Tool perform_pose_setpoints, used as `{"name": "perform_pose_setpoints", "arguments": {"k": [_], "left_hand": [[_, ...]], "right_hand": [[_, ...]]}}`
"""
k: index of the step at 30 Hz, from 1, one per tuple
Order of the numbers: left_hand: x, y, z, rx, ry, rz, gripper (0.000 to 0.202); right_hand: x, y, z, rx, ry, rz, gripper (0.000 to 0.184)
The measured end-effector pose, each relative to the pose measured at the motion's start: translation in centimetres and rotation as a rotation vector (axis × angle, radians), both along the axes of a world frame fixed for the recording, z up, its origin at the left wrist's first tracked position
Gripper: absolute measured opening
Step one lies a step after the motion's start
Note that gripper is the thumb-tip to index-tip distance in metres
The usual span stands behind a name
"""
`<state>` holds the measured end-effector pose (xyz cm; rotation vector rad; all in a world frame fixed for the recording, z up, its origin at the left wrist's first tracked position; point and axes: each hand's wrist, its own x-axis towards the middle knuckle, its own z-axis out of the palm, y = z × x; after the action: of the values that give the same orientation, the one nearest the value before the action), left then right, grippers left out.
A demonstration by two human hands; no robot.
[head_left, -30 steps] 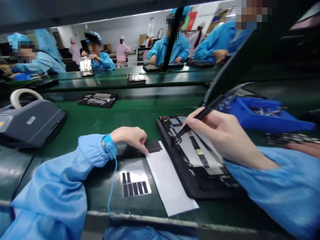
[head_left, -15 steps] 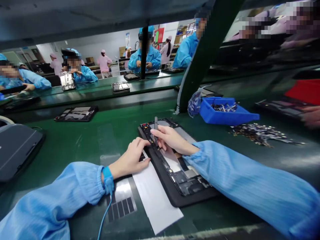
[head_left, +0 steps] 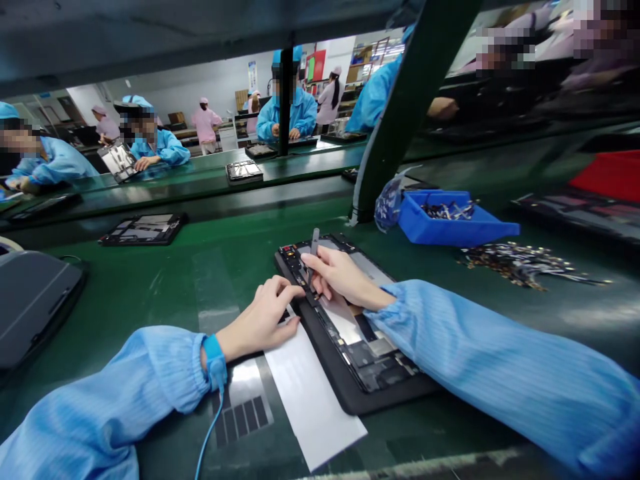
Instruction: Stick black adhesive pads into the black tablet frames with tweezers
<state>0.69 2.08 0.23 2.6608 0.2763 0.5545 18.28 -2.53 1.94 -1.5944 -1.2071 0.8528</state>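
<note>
An opened tablet (head_left: 360, 353) with bare circuit boards lies on the green belt (head_left: 165, 280) in front of me. My right hand (head_left: 340, 277) is closed on black tweezers (head_left: 313, 250), their tip down at the tablet's upper left edge. My left hand (head_left: 263, 320) rests with curled fingers on the top of a white backing sheet (head_left: 310, 400), touching the tablet's left edge; whether it pinches anything is hidden. A second sheet with dark strips (head_left: 245, 407) lies under my left wrist, which wears a blue strap (head_left: 216, 360).
A blue bin (head_left: 450, 227) of small parts and a loose heap of parts (head_left: 520, 263) sit to the right. A dark post (head_left: 400, 113) rises behind the tablet. Another opened tablet (head_left: 143, 230) lies far left; a grey device (head_left: 30, 307) at the left edge. Co-workers in blue sit beyond.
My view swung and pulled back over the second. My right hand turned the tweezers upright at the tablet's upper left. My left hand slid up the white sheet to the tablet's edge.
</note>
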Motion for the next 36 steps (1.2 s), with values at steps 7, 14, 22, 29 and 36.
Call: {"name": "perform_pose_setpoints", "arguments": {"k": [7, 14, 22, 29, 36], "left_hand": [[0.1, 0.1, -0.1, 0.085, -0.007, -0.036, 0.039], [0.0, -0.2, -0.1, 0.219, -0.018, -0.020, 0.037], [0.2, -0.4, 0.1, 0.327, 0.089, 0.045, 0.045], [0.4, -1.0, 0.9, 0.518, 0.186, 0.014, 0.043], [0.1, -1.3, 0.2, 0.411, 0.106, -0.018, 0.039]], "right_hand": [[0.0, 0.0, 0.0, 0.007, -0.013, -0.023, 0.024], [-0.4, -0.1, 0.2, 0.011, -0.082, -0.045, 0.022], [-0.2, -0.2, -0.3, 0.154, -0.045, -0.043, 0.022], [-0.2, -0.2, -0.4, 0.151, 0.006, -0.042, 0.026], [-0.2, 0.0, -0.3, 0.150, 0.031, -0.048, 0.021]]}}
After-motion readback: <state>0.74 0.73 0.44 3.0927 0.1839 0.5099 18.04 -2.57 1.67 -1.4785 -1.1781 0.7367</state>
